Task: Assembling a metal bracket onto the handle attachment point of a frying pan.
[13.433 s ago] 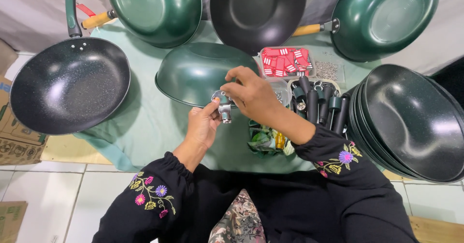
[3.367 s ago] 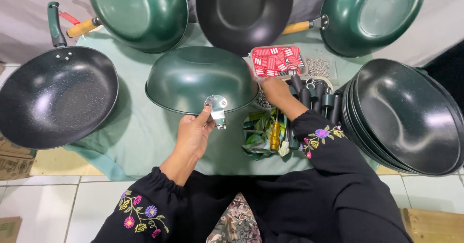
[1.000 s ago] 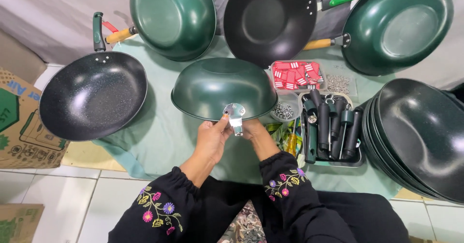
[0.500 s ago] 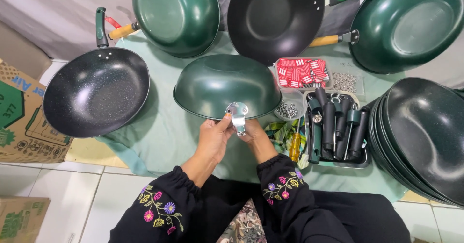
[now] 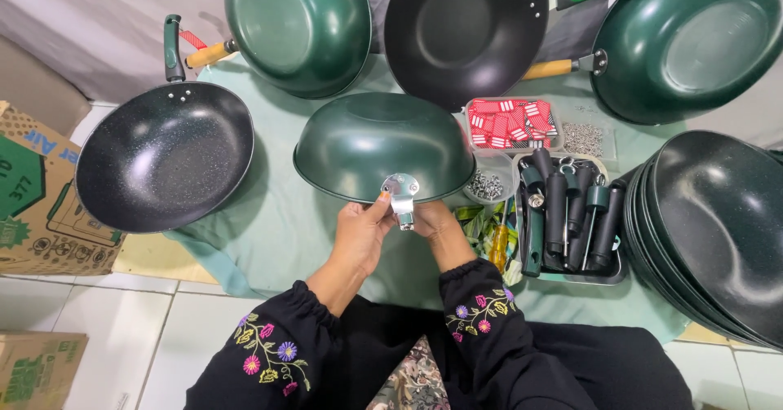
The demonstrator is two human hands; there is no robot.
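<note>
Your left hand (image 5: 361,235) and right hand (image 5: 432,218) meet at centre frame, both pinched on a small silver bracket (image 5: 400,194) held against the near rim of an upturned green wok (image 5: 382,143). The left thumb presses the bracket's round plate; the right fingers close around its lower tab, though how tightly cannot be told. The wok sits bowl-down on a pale green cloth (image 5: 281,231).

At left of the frame lies a speckled black pan (image 5: 163,157) with a green handle. Along the top edge stand a green wok (image 5: 298,27) with a wooden handle, a black wok (image 5: 465,31) and another green wok (image 5: 693,43). A stack of black pans (image 5: 718,231) fills the right side.

Just right of your hands, a tray (image 5: 617,273) holds black handles (image 5: 571,214). Above it sit a box of red tags (image 5: 510,123) and a heap of small screws (image 5: 582,138). A cardboard box (image 5: 33,190) rests at far left on the tiled floor.
</note>
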